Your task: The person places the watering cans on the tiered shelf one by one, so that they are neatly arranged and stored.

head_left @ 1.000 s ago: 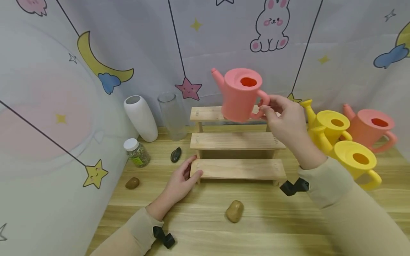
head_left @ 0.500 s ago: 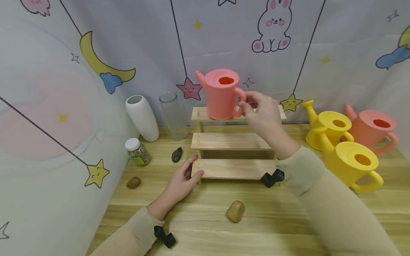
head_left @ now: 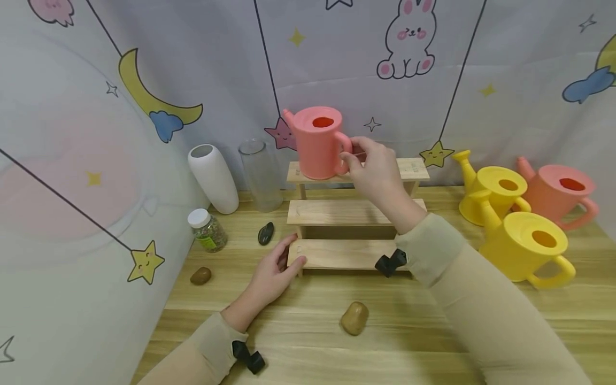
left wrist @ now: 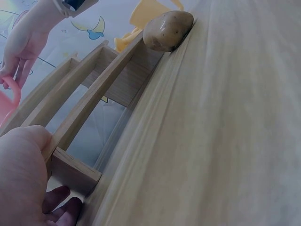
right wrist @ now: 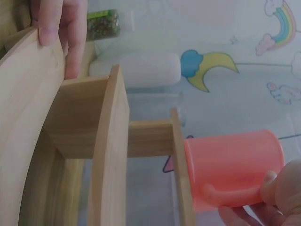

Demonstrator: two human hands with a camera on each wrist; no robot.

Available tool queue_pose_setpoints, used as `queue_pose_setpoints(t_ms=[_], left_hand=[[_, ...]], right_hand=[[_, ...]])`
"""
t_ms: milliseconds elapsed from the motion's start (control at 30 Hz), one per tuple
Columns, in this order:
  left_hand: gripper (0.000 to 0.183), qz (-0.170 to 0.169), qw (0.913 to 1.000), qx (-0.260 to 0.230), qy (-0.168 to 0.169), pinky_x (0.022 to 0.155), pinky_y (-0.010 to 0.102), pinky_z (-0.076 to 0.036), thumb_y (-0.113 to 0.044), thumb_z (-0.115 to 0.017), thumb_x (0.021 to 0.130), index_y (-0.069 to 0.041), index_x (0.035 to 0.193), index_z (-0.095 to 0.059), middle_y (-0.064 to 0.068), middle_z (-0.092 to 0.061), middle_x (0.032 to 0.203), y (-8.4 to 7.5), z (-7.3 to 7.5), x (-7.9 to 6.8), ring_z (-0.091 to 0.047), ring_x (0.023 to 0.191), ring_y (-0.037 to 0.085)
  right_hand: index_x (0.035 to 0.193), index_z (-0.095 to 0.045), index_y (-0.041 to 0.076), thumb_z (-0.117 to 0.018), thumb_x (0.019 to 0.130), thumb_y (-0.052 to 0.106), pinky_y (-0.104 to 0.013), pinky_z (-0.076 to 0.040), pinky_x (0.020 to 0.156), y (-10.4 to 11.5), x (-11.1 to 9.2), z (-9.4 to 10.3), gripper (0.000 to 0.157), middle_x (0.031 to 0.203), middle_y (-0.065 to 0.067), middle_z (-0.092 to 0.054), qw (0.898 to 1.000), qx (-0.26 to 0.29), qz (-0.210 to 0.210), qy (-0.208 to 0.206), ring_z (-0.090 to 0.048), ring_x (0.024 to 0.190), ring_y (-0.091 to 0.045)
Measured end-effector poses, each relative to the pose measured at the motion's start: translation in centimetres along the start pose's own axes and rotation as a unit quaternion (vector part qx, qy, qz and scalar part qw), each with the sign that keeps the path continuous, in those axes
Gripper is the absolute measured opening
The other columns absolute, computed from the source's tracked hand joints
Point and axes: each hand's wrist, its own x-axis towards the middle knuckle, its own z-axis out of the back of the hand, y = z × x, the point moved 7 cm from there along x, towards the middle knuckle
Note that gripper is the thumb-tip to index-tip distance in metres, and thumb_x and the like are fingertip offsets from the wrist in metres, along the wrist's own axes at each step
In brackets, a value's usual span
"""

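A pink watering can (head_left: 317, 143) stands upright at the left end of the top step of a three-step wooden stand (head_left: 356, 213). My right hand (head_left: 377, 167) pinches its handle, the spout pointing left. In the right wrist view the can's base (right wrist: 189, 176) meets the top board. My left hand (head_left: 269, 272) holds the left end of the lowest step, thumb in front and fingers round the side. From the left wrist, those fingers (left wrist: 63, 207) curl by the stand's end panel (left wrist: 75, 172).
Two yellow watering cans (head_left: 524, 246) and another pink watering can (head_left: 558, 195) stand at right. At left are a white vase (head_left: 214, 179), a glass vase (head_left: 260, 176), a lidded jar (head_left: 208, 230), a black stone (head_left: 266, 233) and a brown stone (head_left: 200, 275). A tan stone (head_left: 354, 318) lies in front.
My right hand has carried the pink watering can left and slightly down onto the top step, then slid it further left. The left hand has stayed at the stand.
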Motion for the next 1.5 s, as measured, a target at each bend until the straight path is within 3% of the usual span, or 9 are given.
queue_pose_setpoints(t_ms=[300, 733, 867, 1133, 1300, 1367, 1500], left_hand=[[0.064, -0.015, 0.9999, -0.001, -0.006, 0.114, 0.042, -0.046, -0.046, -0.066, 0.099, -0.028, 0.155, -0.042, 0.007, -0.043, 0.161, 0.3, -0.1, 0.1, -0.044, 0.147, 0.022], [0.065, -0.009, 1.0, -0.002, -0.001, 0.114, 0.041, -0.046, -0.045, -0.067, 0.099, -0.026, 0.155, -0.042, 0.009, -0.044, 0.161, -0.1, 0.0, 0.0, -0.046, 0.146, 0.023], [0.064, -0.009, 0.9999, 0.0, -0.004, 0.115, 0.042, -0.046, -0.046, -0.066, 0.099, -0.027, 0.155, -0.042, 0.008, -0.043, 0.161, 0.0, 0.0, -0.1, -0.045, 0.147, 0.023], [0.064, -0.016, 0.9999, -0.006, -0.003, 0.114, 0.043, -0.046, -0.043, -0.067, 0.099, -0.026, 0.156, -0.041, 0.008, -0.044, 0.16, 0.2, 0.0, 0.1, -0.046, 0.146, 0.023], [0.064, -0.019, 0.9998, -0.001, -0.007, 0.115, 0.042, -0.045, -0.043, -0.067, 0.099, -0.025, 0.155, -0.042, 0.008, -0.044, 0.16, 0.3, 0.1, 0.2, -0.045, 0.147, 0.022], [0.065, -0.021, 0.9998, 0.001, -0.006, 0.115, 0.042, -0.045, -0.044, -0.067, 0.099, -0.025, 0.155, -0.042, 0.008, -0.045, 0.159, 0.2, 0.1, 0.2, -0.046, 0.146, 0.022], [0.065, -0.024, 0.9997, 0.005, -0.004, 0.114, 0.042, -0.046, -0.043, -0.067, 0.099, -0.023, 0.156, -0.042, 0.01, -0.047, 0.158, 0.0, 0.1, 0.2, -0.047, 0.145, 0.022]], right_hand=[[0.134, -0.064, 0.015, -0.064, 0.102, 0.029, -0.041, -0.06, 0.094, 0.0, 0.0, -0.4, 0.035, 0.122, -0.004, -0.072, 1.0, 0.004, -0.007, 0.003, -0.066, 0.115, -0.022], [0.137, -0.06, 0.016, -0.066, 0.101, 0.032, -0.042, -0.06, 0.096, -0.3, -0.4, -0.2, 0.04, 0.125, -0.003, -0.07, 0.999, 0.032, -0.009, 0.003, -0.066, 0.119, -0.023], [0.141, -0.056, 0.019, -0.065, 0.1, 0.041, -0.041, -0.06, 0.098, -0.7, -0.8, 0.2, 0.047, 0.13, -0.002, -0.069, 0.999, 0.043, -0.013, 0.009, -0.067, 0.121, -0.021], [0.147, -0.05, 0.02, -0.061, 0.097, 0.058, -0.043, -0.057, 0.104, -2.6, -3.1, 2.9, 0.064, 0.133, -0.003, -0.068, 0.997, 0.079, 0.011, -0.003, -0.066, 0.124, -0.02], [0.15, -0.046, 0.02, -0.063, 0.098, 0.053, -0.044, -0.053, 0.109, -4.1, -5.2, 5.5, 0.064, 0.14, -0.003, -0.063, 0.996, 0.083, 0.025, -0.021, -0.062, 0.129, -0.021], [0.151, -0.044, 0.021, -0.065, 0.099, 0.047, -0.04, -0.052, 0.11, -4.9, -6.1, 6.7, 0.062, 0.143, -0.003, -0.061, 0.996, 0.077, 0.028, -0.033, -0.06, 0.131, -0.022], [0.152, -0.044, 0.022, -0.068, 0.099, 0.035, -0.018, -0.049, 0.109, -6.8, -7.8, 8.7, 0.06, 0.145, -0.006, -0.059, 0.995, 0.064, 0.032, -0.064, -0.058, 0.132, -0.024]])
